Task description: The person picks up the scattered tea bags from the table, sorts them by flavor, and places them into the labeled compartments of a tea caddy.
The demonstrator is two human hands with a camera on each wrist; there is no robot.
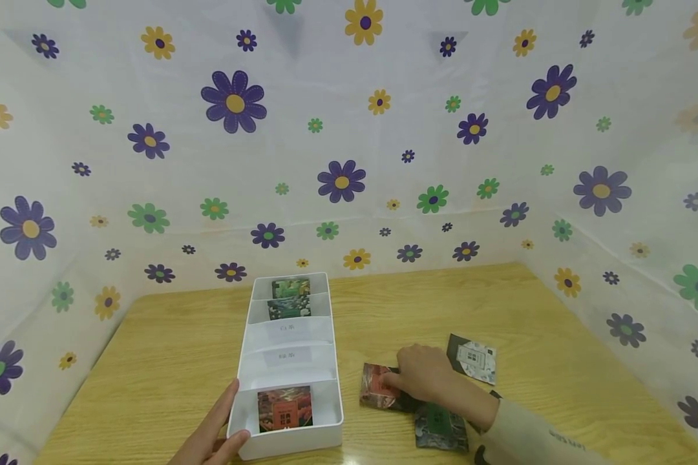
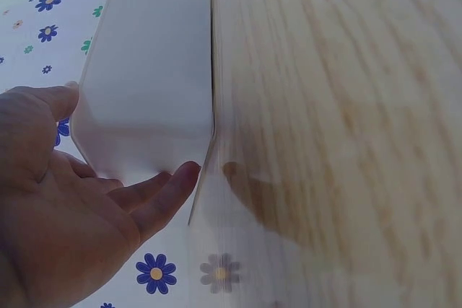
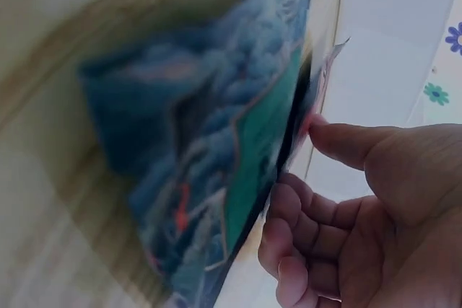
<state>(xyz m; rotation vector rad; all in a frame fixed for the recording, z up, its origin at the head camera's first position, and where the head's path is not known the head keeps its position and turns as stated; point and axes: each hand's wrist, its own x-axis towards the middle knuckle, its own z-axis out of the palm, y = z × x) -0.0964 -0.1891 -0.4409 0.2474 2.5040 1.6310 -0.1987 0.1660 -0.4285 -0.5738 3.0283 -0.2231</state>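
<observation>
Head view: red packet [image 1: 372,389], lying on the table [image 1: 351,336] to the right of the white box [image 1: 291,442], is pinched between thumb and curled fingers of the right hand [image 1: 423,373]. Box's near left corner is touched by the left hand [image 1: 214,431], thumb and fingers spread wide. Box edge and red packet are separated by a narrow strip of wood. Dark green packet [image 1: 440,429] is placed nearer; grey-white packet [image 1: 478,361], farther right.
</observation>
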